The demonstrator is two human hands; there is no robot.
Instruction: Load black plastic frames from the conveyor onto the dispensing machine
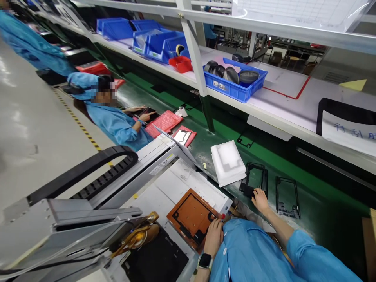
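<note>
My left hand (214,235) rests at the near right edge of an orange fixture plate (192,215), beside a small red knob (223,216). Its fingers are slightly bent and it appears to hold nothing, though its underside is hidden. A thin black frame-shaped part lies in the plate. On the green bench, my right hand (260,200) has its fingers closed on the lower edge of a black rectangular frame (256,169). Another black frame (288,197) lies to its right. Behind my hands sits a stack of white foam sheets (228,162).
The machine's metal gantry (96,219) and cable chain (88,172) stand at the left, above a black plate (155,256). A co-worker in blue (114,123) handles something dark near red bubble-wrap (166,122). A shelf above the bench carries a blue bin (235,89) of round dark items.
</note>
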